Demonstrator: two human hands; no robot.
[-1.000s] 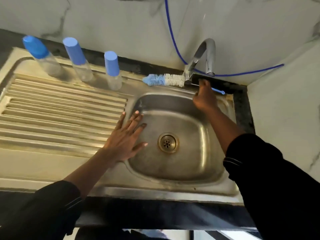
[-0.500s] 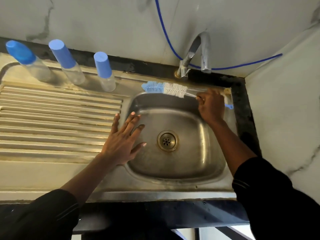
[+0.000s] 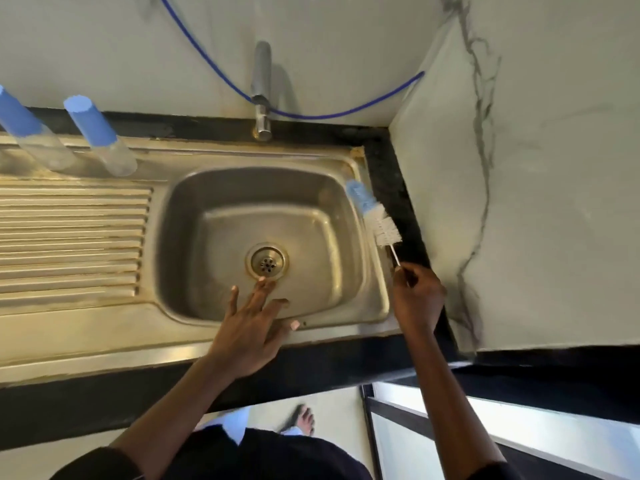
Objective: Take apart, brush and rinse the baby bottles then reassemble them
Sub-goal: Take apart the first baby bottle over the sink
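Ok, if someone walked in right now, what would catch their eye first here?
Probably the blue-and-white bottle brush, which the right hand holds by its thin handle along the right rim of the sink. Next comes the left hand, fingers spread over the front of the basin near the drain. Two blue-capped bottles stand at the back left, behind the ribbed drainboard.

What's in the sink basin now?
Only the drain strainer shows in the sink basin. The left hand hides part of its front wall. The brush is outside.
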